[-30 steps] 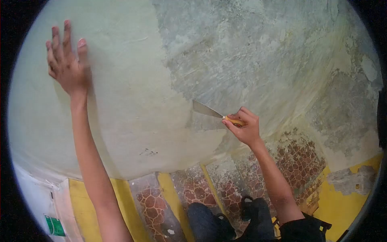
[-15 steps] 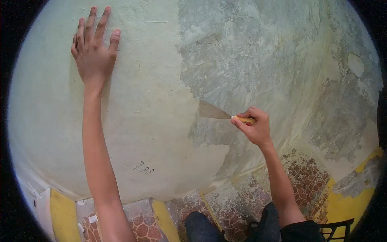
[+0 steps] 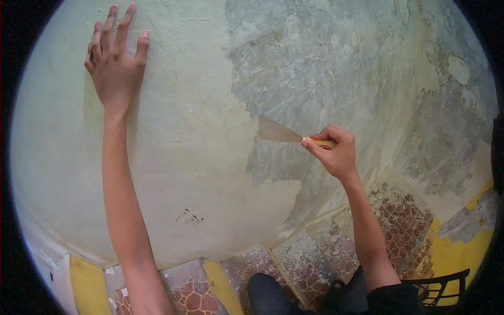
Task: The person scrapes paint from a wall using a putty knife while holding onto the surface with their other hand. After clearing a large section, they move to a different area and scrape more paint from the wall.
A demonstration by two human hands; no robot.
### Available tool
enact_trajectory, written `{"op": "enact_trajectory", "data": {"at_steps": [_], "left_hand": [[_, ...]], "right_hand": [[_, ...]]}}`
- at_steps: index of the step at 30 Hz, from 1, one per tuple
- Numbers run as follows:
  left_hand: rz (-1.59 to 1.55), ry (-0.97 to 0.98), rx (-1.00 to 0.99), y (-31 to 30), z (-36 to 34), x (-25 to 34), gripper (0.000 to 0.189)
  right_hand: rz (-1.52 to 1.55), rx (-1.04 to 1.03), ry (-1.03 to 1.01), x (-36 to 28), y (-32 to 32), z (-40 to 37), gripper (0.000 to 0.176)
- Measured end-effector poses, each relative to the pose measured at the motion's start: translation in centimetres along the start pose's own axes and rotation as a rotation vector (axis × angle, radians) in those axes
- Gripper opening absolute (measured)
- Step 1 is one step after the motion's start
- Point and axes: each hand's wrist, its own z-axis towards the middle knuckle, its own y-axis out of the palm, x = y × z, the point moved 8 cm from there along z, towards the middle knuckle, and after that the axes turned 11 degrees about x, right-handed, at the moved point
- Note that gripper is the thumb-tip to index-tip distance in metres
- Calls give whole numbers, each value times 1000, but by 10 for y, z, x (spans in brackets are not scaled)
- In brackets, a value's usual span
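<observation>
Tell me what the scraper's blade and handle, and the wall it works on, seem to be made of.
Blade: thin metal, dull grey, flat with a straight edge. Handle: yellow-orange, wood or plastic, mostly hidden in the right hand. Wall: likely plaster or cement under pale matt paint; rough grey patches show where paint is gone.

The wall (image 3: 184, 157) bears a flat left hand (image 3: 113, 68) and scraper blade (image 3: 277, 131).
</observation>
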Motion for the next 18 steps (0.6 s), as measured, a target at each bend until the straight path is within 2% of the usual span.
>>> {"op": "enact_trajectory", "data": {"at_steps": [7, 12, 16, 18], "left_hand": [[31, -24, -20, 3, -1, -2, 55], [50, -11, -32, 2, 1, -1, 54], [60, -39, -47, 1, 0, -1, 54], [32, -21, -32, 1, 0, 2, 54]], "right_hand": [[37, 31, 29, 14, 1, -2, 23], [-15, 32, -42, 12, -13, 1, 23], [-4, 0, -25, 3, -2, -2, 24], [-16, -7, -104, -5, -4, 2, 25]]}}
